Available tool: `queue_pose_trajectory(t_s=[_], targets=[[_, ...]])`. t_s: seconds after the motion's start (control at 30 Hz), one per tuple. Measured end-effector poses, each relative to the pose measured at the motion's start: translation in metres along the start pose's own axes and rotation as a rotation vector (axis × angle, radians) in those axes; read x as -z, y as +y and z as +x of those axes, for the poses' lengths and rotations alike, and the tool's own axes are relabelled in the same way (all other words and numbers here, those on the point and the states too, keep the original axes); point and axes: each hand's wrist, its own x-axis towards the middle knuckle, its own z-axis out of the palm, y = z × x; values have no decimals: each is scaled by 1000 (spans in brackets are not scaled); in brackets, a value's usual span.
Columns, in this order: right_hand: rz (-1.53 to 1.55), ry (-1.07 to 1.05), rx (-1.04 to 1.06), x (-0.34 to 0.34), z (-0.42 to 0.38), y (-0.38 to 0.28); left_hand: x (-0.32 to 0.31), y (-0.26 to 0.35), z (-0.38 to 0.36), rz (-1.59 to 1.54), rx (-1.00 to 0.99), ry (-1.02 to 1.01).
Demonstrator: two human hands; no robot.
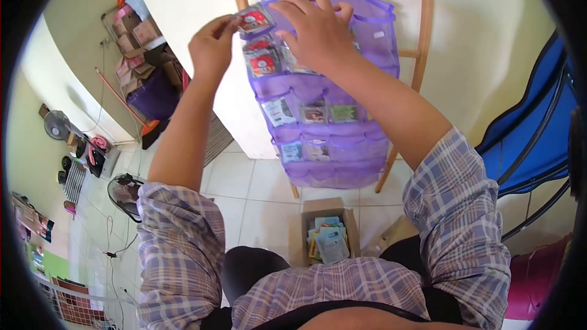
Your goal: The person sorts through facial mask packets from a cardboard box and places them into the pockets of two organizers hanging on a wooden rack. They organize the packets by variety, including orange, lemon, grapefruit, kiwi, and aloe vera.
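Observation:
A purple hanging pocket organizer (342, 146) hangs from a wooden ladder frame (422, 36) against the wall. My left hand (213, 46) pinches a small red and white packet (254, 20) at the organizer's upper left corner. My right hand (318, 27) lies flat on the top row of pockets, fingers spread over the purple fabric. Just below the hands, more red packets (263, 61) sit in an upper pocket. Lower pockets hold small sachets (315, 113) in several colours.
A cardboard box (306, 226) of sachets stands on the tiled floor below the organizer. A blue folding chair (532, 140) is at the right. At the left are a floor fan (125, 195), a broom (125, 101) and shelves with boxes (137, 33).

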Motion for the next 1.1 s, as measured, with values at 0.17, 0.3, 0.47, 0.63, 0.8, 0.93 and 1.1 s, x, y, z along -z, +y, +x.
queue_pose_trajectory(t_s=[0.17, 0.3, 0.47, 0.63, 0.8, 0.93, 1.1], targets=[[-35, -132, 96, -45, 36, 2, -3, -8, 14, 108, -127, -6], [-93, -197, 128, -49, 54, 5, -6, -12, 23, 184, -147, -75], [-250, -448, 24, -49, 66, 7, -10, -16, 33, 287, -112, -209], [-266, -458, -18, -51, 66, 1, -12, -24, 44, 367, -275, -199], [-259, -491, -53, -71, 67, -5, -7, -30, 52, 489, -238, -334], [-204, -466, -86, -74, 67, -2, -7, -36, 54, 514, -287, -180], [-329, -665, -84, -76, 66, -13, -7, -47, 50, 550, -340, -384]])
